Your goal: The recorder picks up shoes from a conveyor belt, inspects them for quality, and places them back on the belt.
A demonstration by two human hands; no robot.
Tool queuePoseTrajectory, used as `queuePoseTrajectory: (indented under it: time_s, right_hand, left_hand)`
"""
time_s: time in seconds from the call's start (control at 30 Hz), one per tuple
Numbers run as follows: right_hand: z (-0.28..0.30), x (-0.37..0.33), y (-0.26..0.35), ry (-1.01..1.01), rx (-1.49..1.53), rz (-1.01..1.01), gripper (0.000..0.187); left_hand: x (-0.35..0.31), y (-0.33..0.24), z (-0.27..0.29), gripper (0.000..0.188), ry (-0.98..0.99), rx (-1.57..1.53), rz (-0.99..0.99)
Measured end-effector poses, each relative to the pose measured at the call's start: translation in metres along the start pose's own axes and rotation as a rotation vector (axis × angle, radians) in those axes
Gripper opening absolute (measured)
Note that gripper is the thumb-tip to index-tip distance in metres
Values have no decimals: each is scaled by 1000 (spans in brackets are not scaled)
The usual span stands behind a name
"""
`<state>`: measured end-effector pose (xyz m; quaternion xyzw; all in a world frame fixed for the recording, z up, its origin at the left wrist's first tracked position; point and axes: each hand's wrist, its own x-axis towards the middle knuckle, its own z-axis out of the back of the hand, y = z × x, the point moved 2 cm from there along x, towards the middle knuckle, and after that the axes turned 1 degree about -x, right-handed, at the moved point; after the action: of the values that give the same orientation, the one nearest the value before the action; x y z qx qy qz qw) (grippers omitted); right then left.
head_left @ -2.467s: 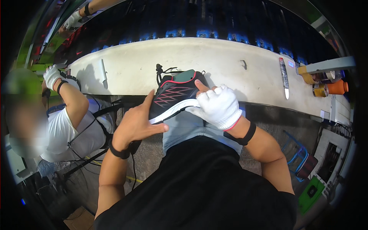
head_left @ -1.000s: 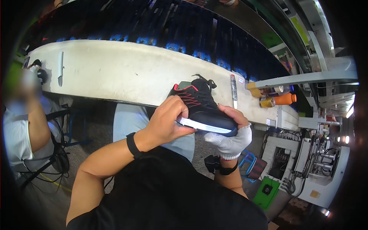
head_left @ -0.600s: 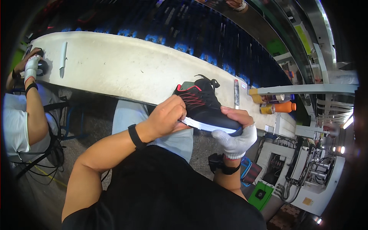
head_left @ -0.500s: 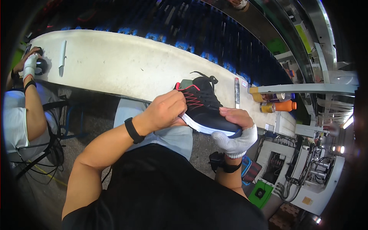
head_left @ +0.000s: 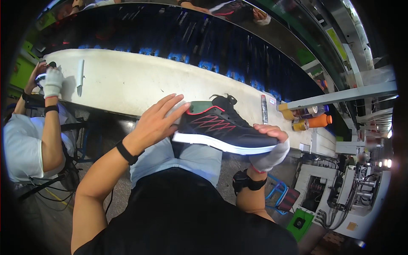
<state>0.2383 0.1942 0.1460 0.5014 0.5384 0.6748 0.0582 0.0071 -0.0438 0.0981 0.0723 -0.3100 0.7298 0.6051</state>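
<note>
The black shoe spans left to right between the hands, toe grasped by the right hand, heel beside the left hand's outstretched, unclenched fingers.

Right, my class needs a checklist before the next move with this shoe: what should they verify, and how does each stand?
1. Right grip on the toe of the shoe: ok.
2. Left grip closed around the heel: not ok, fingers extended.
3. Left grip gloved: not ok, bare.
4. Laces tied: cannot tell, too small.
5. Knife-like tool lying on the bench, not in hand: ok.
</note>
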Motion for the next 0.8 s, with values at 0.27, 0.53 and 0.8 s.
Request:
queuePoseTrajectory:
  time_s: [0.27, 0.53, 0.8]
  right_hand:
    - [-65, 24, -70, 314, -274, -256, 53]
    - [-125, 81, -39, 577, 94, -178, 135]
    - [-155, 62, -80, -59, 703, -179, 73]
  left_hand:
    - [63, -3, 116, 95, -7, -290, -231]
    - [107, -1, 94, 85, 167, -321, 55]
    - [114, 27, 98, 95, 279, -344, 309]
